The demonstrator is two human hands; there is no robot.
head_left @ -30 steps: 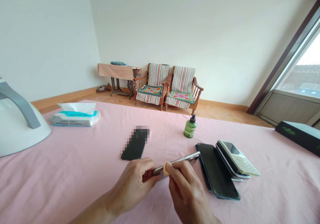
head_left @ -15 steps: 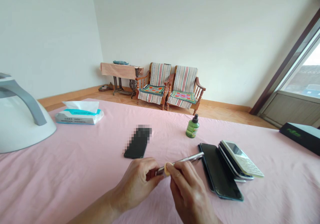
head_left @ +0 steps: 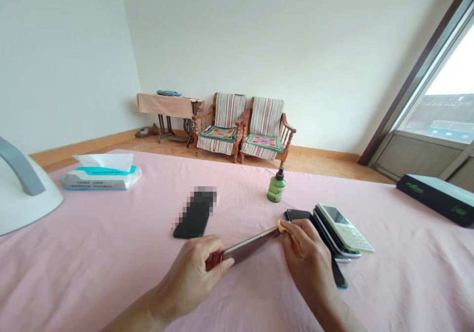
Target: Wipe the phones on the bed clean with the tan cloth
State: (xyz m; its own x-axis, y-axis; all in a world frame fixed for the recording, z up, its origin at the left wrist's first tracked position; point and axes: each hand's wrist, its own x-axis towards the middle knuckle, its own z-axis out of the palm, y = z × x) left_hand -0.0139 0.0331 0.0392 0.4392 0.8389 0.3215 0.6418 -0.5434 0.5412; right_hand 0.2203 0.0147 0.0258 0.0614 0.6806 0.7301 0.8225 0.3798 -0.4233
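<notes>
A thin phone [head_left: 254, 245] is held on edge above the pink cloth, its right end tilted up. My left hand [head_left: 198, 268] is closed, pinching the left end between thumb and fingers. At the other end, my right hand [head_left: 307, 253] is closed on a small pale-yellow pad [head_left: 281, 226], pressed to the phone's edge; most of the pad is hidden by the fingers. Beyond my left hand lies a black phone [head_left: 192, 221], partly pixelated. Behind my right hand are a dark phone [head_left: 298, 215], mostly covered, and a stack of phones with a white keypad phone [head_left: 344, 226] on top.
A green spray bottle [head_left: 276, 188] stands past the phones on the pink tablecloth [head_left: 111, 253]. At left are a tissue pack [head_left: 99, 174] and a white kettle-like object [head_left: 29, 198] with a grey handle. A black box [head_left: 433, 201] sits far right. Two chairs [head_left: 262, 134] stand beyond the table.
My right hand has slid the pad rightward along the phone's edge, from near the left end to the right end. My left hand keeps its grip. The view has shifted slightly right.
</notes>
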